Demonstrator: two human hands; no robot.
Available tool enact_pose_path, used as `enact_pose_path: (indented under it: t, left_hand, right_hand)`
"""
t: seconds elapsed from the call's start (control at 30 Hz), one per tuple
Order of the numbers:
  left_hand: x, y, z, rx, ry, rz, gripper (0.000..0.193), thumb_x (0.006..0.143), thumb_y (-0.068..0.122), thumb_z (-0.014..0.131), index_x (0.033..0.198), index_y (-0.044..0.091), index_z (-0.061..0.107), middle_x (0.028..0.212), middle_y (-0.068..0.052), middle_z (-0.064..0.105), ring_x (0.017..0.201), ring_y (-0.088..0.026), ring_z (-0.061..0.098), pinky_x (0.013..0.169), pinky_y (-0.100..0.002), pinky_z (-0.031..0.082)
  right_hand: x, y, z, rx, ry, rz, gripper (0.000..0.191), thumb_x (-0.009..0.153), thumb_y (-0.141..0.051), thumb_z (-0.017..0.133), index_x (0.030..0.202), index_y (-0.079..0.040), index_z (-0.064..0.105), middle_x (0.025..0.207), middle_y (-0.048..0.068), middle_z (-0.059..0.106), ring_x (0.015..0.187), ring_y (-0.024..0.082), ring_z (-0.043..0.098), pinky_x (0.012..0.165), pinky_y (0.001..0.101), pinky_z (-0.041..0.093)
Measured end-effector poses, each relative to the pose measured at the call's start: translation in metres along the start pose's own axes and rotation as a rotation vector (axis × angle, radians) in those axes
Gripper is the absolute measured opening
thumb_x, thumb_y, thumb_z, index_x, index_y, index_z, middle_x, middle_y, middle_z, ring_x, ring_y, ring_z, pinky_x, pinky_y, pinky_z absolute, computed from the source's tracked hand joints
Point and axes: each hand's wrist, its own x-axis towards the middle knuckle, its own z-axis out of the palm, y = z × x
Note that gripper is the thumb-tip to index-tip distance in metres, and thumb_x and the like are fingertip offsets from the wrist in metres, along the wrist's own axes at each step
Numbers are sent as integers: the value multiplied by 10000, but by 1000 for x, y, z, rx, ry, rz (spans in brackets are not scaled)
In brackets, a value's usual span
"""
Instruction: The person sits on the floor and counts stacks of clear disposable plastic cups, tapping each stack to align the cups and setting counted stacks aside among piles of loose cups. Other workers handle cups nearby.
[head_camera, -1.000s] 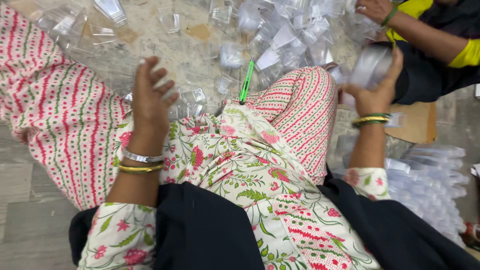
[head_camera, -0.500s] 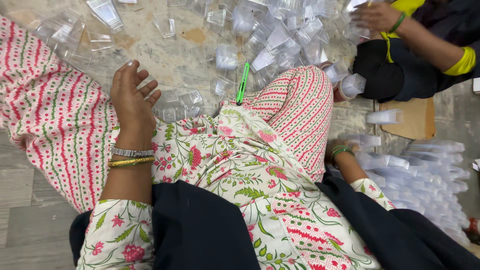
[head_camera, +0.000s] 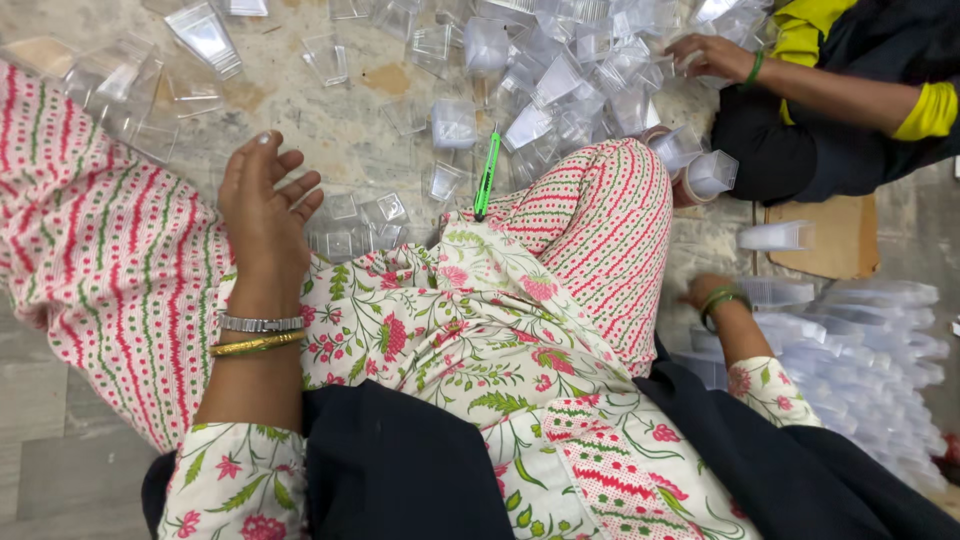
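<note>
- Clear plastic square cups (head_camera: 340, 215) lie scattered on the stone floor (head_camera: 300, 100), just beyond the person's left hand (head_camera: 262, 205), which hovers open and empty, fingers loosely spread.
- Sorting appears under way; a pick-up would need that hand lowered onto one cup.
- Green utility knife (head_camera: 486, 172) rests at the striped knee.
- Right hand (head_camera: 706, 292), mostly hidden, reaches toward stacked clear cups (head_camera: 850, 340); its grip cannot be made out.
</note>
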Motion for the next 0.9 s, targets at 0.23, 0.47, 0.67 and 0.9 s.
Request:
enact_pose_path:
  t: [0.23,0.47,0.67,0.9]
  left_hand:
    - [71,-12,8,66,-21,141,246,992,308,682,1144,126,616,937,-23,634,705,-132,619,591,-253,494]
    - [84,-27,-8,120,-152,12,241,961,257,696,1145,105,657,939,-11,662,713,-109,635,641,-243,548]
    - [74,-16,13,315,-404,50,484,945,290,727,1381,123,601,928,-1,597,778,-85,608,636,-250,555]
    - [56,9,24,197,-449,-135,483,943,396,706,1313,93,643,851,-25,607,586,-122,620,475,-280,549]
  right_hand:
    - [-33,-141,-177,866,1392,-586,105,948,14,748,1051,-5,741,972,135,730,824,236,699,765,343,566]
    - [-62,-363,-249,524,1013,-756,489,756,-542,827,976,-109,768,967,116,754,826,337,715,705,456,565]
    - [-77,-393,-273,658,547,-970,347,829,-430,815,998,-127,812,904,94,755,801,296,682,745,416,531]
    - [-45,-385,-321,1007,810,-846,368,804,-287,841,1112,-105,753,1001,31,771,702,205,717,674,348,579]
